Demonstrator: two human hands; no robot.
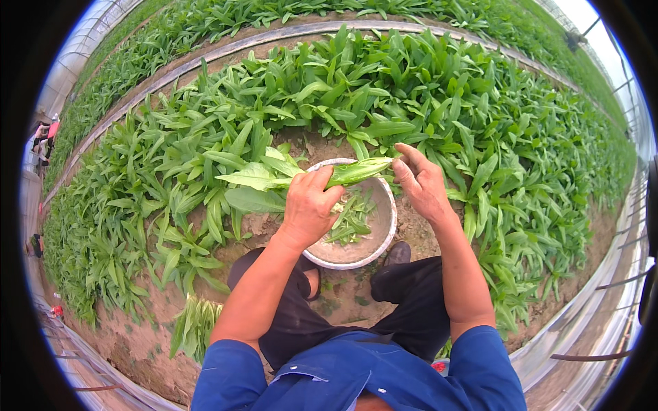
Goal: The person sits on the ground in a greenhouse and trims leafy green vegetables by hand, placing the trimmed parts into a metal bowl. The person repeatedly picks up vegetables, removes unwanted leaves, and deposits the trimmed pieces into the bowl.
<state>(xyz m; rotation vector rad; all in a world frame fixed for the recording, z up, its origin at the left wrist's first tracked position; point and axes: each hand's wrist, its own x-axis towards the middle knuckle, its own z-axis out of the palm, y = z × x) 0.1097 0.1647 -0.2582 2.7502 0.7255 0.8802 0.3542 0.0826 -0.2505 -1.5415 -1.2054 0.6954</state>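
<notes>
My left hand (312,208) is closed around a bunch of long green leafy vegetable (360,172), held sideways over a round basin (388,234). The broad leaves spread out to the left of the fist, and the pale stem end points right. At that stem end are the thumb and fingertips of my right hand (424,187); whether they pinch it cannot be made out. Loose leaf scraps (353,218) lie in the basin, which stands on the soil between my feet. My left forearm and hand cover part of its rim.
Dense rows of leafy plants (360,87) curve around the front and both sides. A cut bundle of greens (193,329) lies on the soil at left. A long pale strip (288,32) crosses behind the bed. Plastic sheeting (581,329) lines the right edge. My shoe (398,253) is beside the basin.
</notes>
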